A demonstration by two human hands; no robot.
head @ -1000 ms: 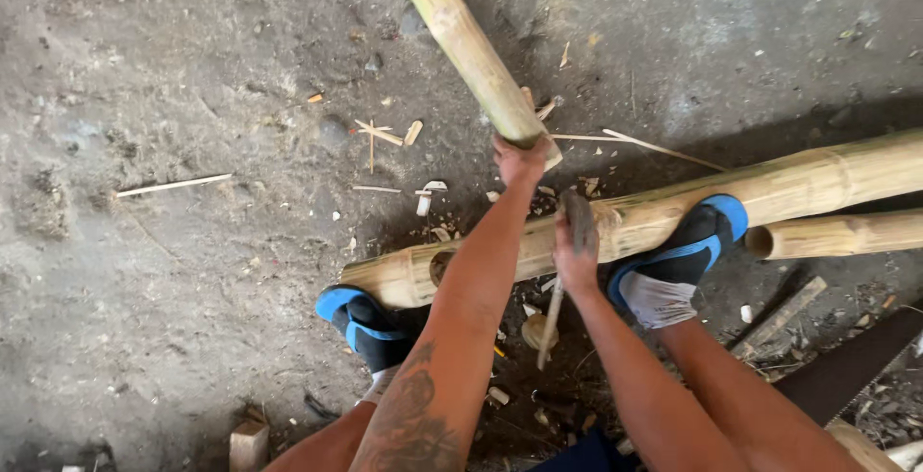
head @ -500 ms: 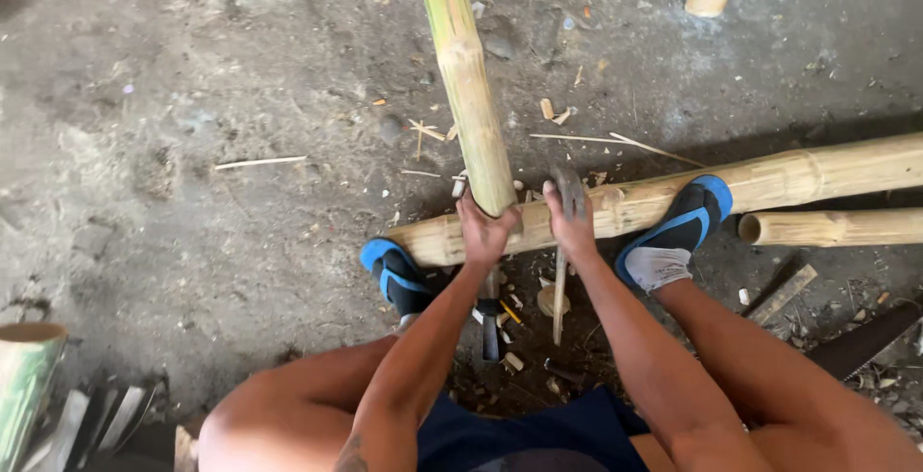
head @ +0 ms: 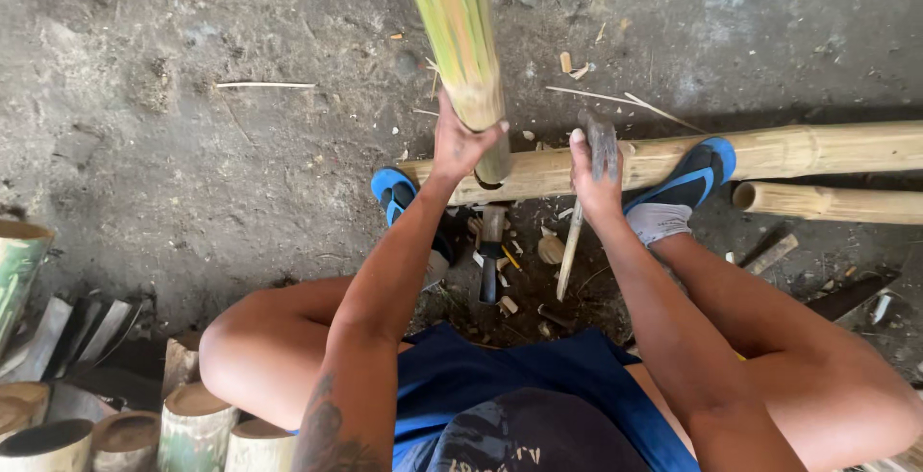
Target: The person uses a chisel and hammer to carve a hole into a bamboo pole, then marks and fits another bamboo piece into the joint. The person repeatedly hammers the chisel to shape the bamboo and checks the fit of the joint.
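Observation:
My left hand [head: 460,141] grips a green-yellow bamboo pole [head: 460,39] that stands nearly upright, its lower end resting by a long bamboo pole [head: 769,153] lying across the ground. My right hand [head: 591,176] is closed on a hammer [head: 602,145] with a wooden handle [head: 569,253] pointing down toward me, its head just above the lying pole. Both my feet in blue shoes [head: 690,178] press against that lying pole, the left shoe [head: 394,193] near the upright pole's base.
A second bamboo pole [head: 827,203] lies at the right behind the first. Cut bamboo sections [head: 197,424] stand at the lower left beside flat slats [head: 82,333]. A dark tool [head: 490,251] and wood chips lie between my feet. Splinters scatter over the dirt ground.
The bamboo pole in my left hand has swung from a slant to nearly upright. The view has shifted down so my knees and the cut sections at the left now show.

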